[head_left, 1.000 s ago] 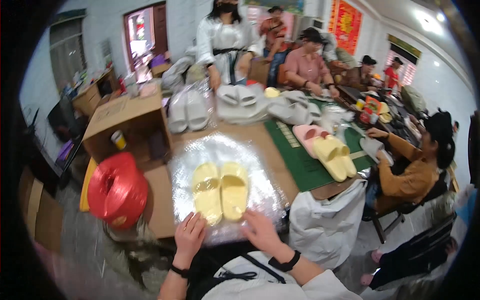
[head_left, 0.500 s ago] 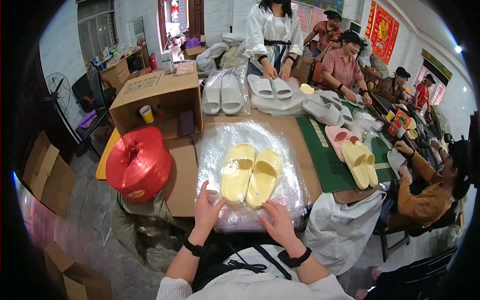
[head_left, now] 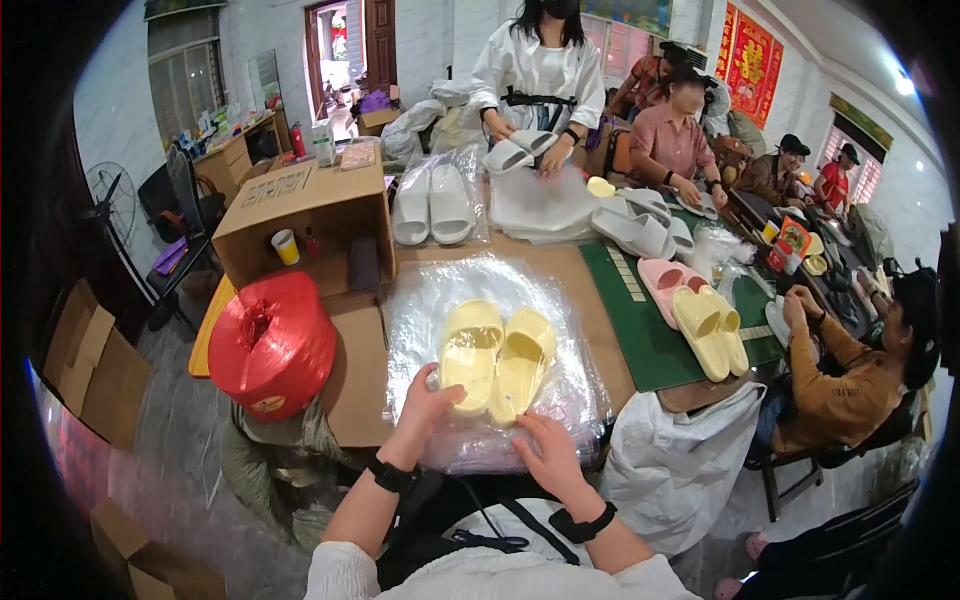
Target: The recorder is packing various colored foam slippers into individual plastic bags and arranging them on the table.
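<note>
In front of me a pair of yellow slide slippers lies side by side, toes pointing away, on a stack of clear plastic bags. Whether the pair is inside the top bag or on it, I cannot tell. My left hand is open at the near end of the left slipper, its thumb against the heel and the other fingers apart along its outer side. Below the right slipper's heel, my right hand is open, its fingertips by the heel and over the plastic.
On the left stand a big red roll of plastic twine and an open cardboard box. Bagged white slippers are behind the stack. Pink and yellow slippers lie on a green board. Co-workers handle slippers across and to the right.
My left hand has come in against the left slipper's heel, while my right hand stays near the other heel. The co-worker opposite has lifted and tilted a pair of light grey slippers.
</note>
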`<move>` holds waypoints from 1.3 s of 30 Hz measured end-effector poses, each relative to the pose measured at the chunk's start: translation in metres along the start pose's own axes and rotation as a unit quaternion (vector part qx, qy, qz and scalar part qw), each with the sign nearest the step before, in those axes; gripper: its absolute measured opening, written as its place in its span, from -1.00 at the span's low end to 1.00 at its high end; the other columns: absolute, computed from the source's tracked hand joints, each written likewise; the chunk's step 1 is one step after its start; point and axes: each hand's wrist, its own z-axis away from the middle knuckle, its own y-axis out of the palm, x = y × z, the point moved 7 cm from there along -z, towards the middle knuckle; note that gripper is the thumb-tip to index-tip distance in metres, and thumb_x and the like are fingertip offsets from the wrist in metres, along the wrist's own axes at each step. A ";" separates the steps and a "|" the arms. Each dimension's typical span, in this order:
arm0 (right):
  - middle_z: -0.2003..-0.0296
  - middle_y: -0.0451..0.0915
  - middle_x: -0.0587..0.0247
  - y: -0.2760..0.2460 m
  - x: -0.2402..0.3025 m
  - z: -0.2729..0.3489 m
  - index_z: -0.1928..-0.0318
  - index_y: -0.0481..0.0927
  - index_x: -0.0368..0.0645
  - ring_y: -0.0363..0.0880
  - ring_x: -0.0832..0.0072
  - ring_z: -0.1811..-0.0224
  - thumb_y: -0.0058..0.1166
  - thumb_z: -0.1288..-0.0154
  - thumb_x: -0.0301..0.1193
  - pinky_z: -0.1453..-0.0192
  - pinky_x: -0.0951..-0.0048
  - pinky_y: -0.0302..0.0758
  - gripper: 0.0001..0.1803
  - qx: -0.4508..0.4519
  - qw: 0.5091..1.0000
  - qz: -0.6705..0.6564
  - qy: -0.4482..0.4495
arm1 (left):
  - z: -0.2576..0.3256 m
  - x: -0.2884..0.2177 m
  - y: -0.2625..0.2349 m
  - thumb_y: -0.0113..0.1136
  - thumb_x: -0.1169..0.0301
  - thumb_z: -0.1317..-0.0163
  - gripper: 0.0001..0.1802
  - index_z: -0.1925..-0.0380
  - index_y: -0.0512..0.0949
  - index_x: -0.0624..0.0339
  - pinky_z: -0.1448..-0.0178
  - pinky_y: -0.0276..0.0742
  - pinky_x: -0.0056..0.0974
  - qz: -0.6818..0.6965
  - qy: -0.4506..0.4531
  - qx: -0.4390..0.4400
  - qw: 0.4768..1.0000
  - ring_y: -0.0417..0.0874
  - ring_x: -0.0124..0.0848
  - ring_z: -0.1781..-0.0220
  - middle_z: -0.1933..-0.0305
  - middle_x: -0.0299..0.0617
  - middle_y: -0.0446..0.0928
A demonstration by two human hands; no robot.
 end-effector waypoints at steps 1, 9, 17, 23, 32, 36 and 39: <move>-0.07 0.56 -0.07 -0.002 -0.002 0.000 -0.10 0.55 -0.26 0.53 -0.01 -0.10 0.25 -0.27 -0.31 -0.21 0.16 0.45 -0.56 -0.004 1.000 0.002 0.001 | 0.003 -0.004 0.006 0.39 0.44 -0.13 -0.09 -0.42 0.09 0.31 0.18 0.70 -0.08 -0.001 0.001 0.005 1.000 0.69 -0.19 0.05 -0.09 0.09 0.53; -0.14 0.43 0.01 -0.001 -0.073 0.000 -0.40 0.13 -0.34 0.50 0.38 -0.10 0.28 -0.26 -0.49 -0.15 0.37 0.51 -0.21 -0.153 0.866 -0.427 0.210 | 0.036 -0.014 0.039 0.13 0.63 -0.21 -0.30 -0.39 0.22 0.34 -0.21 0.56 -0.24 0.173 0.001 0.050 0.984 0.62 -0.26 -0.14 -0.17 -0.05 0.54; -0.05 0.58 0.08 -0.003 -0.046 -0.020 -0.25 0.38 -0.38 0.58 0.43 -0.04 0.31 -0.24 -0.51 -0.12 0.42 0.54 -0.39 -0.044 0.794 -0.544 0.269 | 0.067 -0.025 0.060 0.16 0.64 -0.19 -0.38 -0.31 0.32 0.35 -0.22 0.53 -0.25 0.178 0.009 0.187 0.966 0.61 -0.32 -0.15 -0.19 -0.08 0.55; 0.03 0.62 0.18 -0.005 -0.018 -0.014 -0.11 0.47 -0.35 0.58 0.54 0.01 0.23 -0.28 -0.51 0.01 0.49 0.55 -0.58 -0.171 0.876 -0.414 0.176 | 0.075 0.007 0.065 0.22 0.53 -0.24 -0.30 -0.39 0.23 0.23 -0.33 0.45 -0.22 0.153 0.002 0.166 0.974 0.56 -0.30 -0.24 -0.26 -0.12 0.49; -0.26 0.40 -0.10 0.001 0.030 -0.010 -0.32 0.33 -0.27 0.35 0.10 -0.34 0.56 0.02 -0.15 -0.40 0.17 0.30 -0.04 0.103 0.969 -0.207 0.085 | 0.146 -0.021 -0.054 0.32 0.48 -0.20 -0.33 -0.32 0.33 0.26 -0.25 0.49 -0.25 0.058 0.102 0.039 0.992 0.55 -0.43 -0.16 -0.19 -0.22 0.53; -0.14 0.50 0.01 -0.023 0.004 -0.023 -0.16 0.49 -0.25 0.43 0.11 -0.24 0.37 -0.04 -0.47 -0.36 0.16 0.32 -0.38 0.020 0.996 -0.083 0.026 | 0.243 -0.073 -0.189 0.38 0.48 -0.13 -0.31 -0.30 0.38 0.27 -0.25 0.46 -0.28 -0.114 0.122 -0.106 0.980 0.55 -0.45 -0.16 -0.16 -0.24 0.56; -0.04 0.56 0.09 -0.019 -0.011 -0.026 -0.04 0.57 -0.23 0.48 0.19 -0.16 0.33 -0.13 -0.49 -0.29 0.23 0.37 -0.57 -0.017 0.996 -0.084 0.038 | 0.350 -0.104 -0.258 0.33 0.52 -0.12 -0.33 -0.28 0.38 0.33 -0.23 0.47 -0.29 -0.191 0.086 -0.269 0.940 0.58 -0.43 -0.14 -0.15 -0.22 0.56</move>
